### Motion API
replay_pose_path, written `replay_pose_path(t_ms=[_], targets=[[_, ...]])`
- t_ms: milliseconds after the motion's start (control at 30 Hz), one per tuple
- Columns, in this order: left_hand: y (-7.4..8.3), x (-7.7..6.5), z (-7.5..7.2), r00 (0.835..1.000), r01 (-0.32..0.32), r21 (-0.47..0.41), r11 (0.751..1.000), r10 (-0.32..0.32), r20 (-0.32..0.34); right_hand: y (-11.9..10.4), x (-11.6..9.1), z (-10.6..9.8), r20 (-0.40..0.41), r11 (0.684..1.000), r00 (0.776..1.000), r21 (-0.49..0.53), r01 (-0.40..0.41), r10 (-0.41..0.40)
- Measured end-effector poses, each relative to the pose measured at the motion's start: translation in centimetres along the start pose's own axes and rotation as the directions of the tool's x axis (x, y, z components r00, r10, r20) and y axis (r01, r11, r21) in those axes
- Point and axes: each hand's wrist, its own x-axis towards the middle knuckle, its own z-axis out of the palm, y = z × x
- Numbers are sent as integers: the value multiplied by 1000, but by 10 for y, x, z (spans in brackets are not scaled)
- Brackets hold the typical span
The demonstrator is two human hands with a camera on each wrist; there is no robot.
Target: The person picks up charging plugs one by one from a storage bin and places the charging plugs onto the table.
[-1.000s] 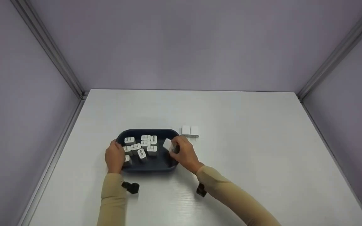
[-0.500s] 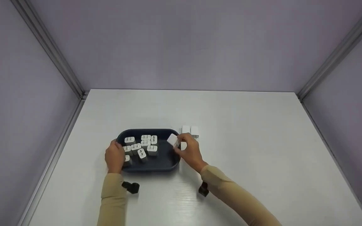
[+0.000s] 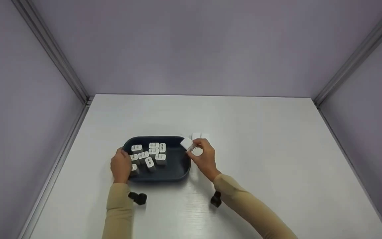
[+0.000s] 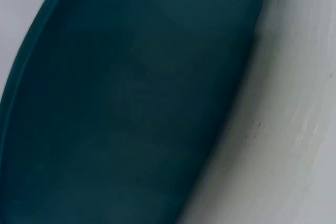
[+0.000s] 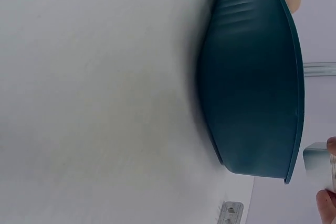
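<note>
A dark blue-green plastic tray (image 3: 177,162) stands on the white table, holding several white plug-in chargers (image 3: 160,158), mostly toward its left side. At the tray's left end, my left hand (image 3: 121,166) grips the rim. Above the right rim, my right hand (image 3: 206,159) pinches one white charger (image 3: 187,144) between thumb and fingers. It is tilted, with its metal prongs toward the palm. Just behind this hand, two more chargers (image 3: 196,135) lie side by side on the table, partly hidden. The left wrist view shows only the tray's outer wall (image 4: 126,98) and tabletop.
The white table (image 3: 270,149) extends to the right and in front of the tray. Pale panels (image 3: 197,49) with metal corner posts enclose it at the back and sides. Small black devices (image 3: 138,198) are strapped at both wrists.
My right hand has drawn the charger from over the tray's inside, right and slightly away from me, to above the right rim, turning it on the way. The left hand and tray stay still.
</note>
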Motion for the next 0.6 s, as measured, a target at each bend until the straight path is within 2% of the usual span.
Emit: replay_pose_path(t_ms=[367, 600], targets=[[2, -3, 0, 1000, -9, 4, 1000, 9, -20, 9, 1, -4, -80, 993, 991, 64, -99, 104], [1, -3, -1, 1000, 11, -1, 1000, -11, -2, 17, 2, -6, -109, 963, 960, 116, -245, 257]])
